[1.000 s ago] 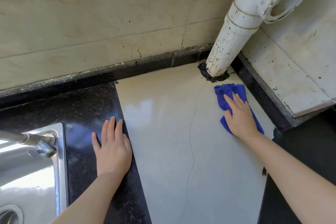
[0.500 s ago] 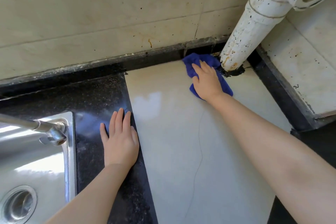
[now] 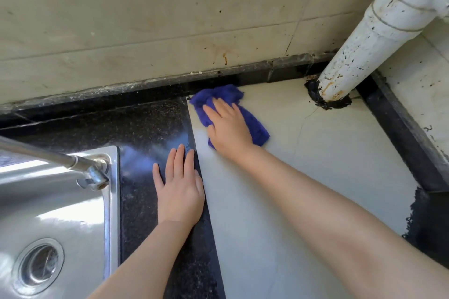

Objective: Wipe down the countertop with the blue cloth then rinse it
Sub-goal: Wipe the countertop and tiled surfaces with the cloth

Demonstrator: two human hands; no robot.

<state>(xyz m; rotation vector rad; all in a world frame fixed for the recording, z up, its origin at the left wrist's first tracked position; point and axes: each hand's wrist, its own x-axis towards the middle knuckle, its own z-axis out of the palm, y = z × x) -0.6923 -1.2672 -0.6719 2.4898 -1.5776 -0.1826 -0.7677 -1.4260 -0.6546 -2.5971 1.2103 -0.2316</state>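
The right hand [image 3: 229,126], fingers flat and pressing, has swept the blue cloth [image 3: 252,126] leftward along the tabletop's [image 3: 303,177] back edge, away from the pipe [image 3: 359,51] to the pale slab's left seam. The left hand [image 3: 179,187] stays flat, fingers straight, holding nothing. Wiping continues; rinsing at the sink [image 3: 48,201] remains

Rear wall [image 3: 150,22]: large beige tiles, marked with dark specks and one rust-coloured streak near the base. A black stone upstand [image 3: 136,91] runs along the foot of the wall. A white drain pipe [image 3: 369,39], paint chipped, descends at a slant into the corner; dark sealant [image 3: 313,94] rings its foot. Left: stainless steel sink [image 3: 60,204] with round drain [image 3: 38,266] and metal tap [image 3: 80,165]. Strong daylight glares off the steel.
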